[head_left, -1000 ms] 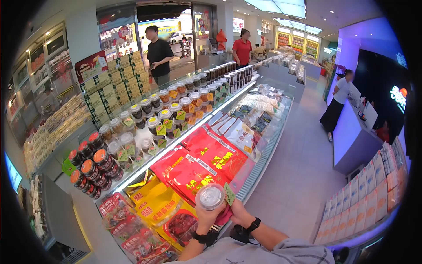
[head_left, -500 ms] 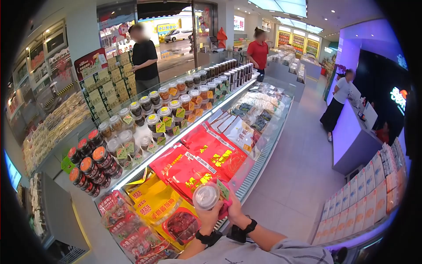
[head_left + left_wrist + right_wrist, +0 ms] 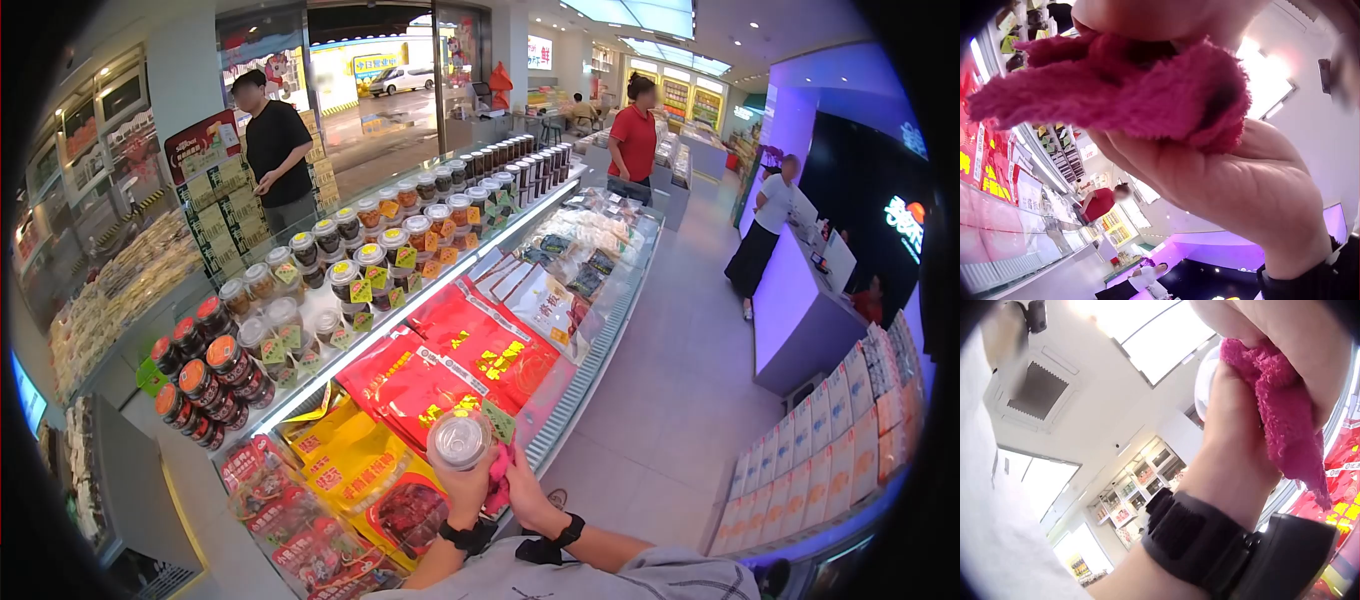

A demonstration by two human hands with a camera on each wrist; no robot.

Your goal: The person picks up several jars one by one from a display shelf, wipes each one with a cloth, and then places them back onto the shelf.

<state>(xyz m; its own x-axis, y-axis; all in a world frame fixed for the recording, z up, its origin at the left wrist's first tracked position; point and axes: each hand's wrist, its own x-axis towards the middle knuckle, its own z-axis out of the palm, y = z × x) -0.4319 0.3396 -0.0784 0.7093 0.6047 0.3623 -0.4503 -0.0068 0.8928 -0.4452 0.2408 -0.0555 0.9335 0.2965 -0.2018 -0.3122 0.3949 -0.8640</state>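
My left hand (image 3: 464, 494) grips a plastic cup (image 3: 459, 440) with a clear round lid, held above the display case's front edge. A green diamond-shaped tag (image 3: 498, 422) sticks up beside the lid. Close against it, my right hand (image 3: 527, 490) holds a fuzzy pink cloth (image 3: 498, 484) at the cup's right side. In the left wrist view the cloth (image 3: 1129, 94) is bunched between both hands, with its loose end hanging out. The right wrist view shows the cloth (image 3: 1288, 419) draped from under the right-hand fingers (image 3: 1310, 344); the cup's lower part is mostly hidden.
Red packets (image 3: 487, 350), yellow packets (image 3: 350, 460) and white packets (image 3: 540, 300) lie in the display case. Rows of lidded cups (image 3: 392, 238) and jars (image 3: 225, 350) stand on its upper shelf. Boxes (image 3: 820, 450) are stacked at right. Several people stand farther off.
Both hands, the cup and the cloth have shifted slightly left, and more of the cloth shows. The person in black has moved left; the person in red has moved right and nearer.
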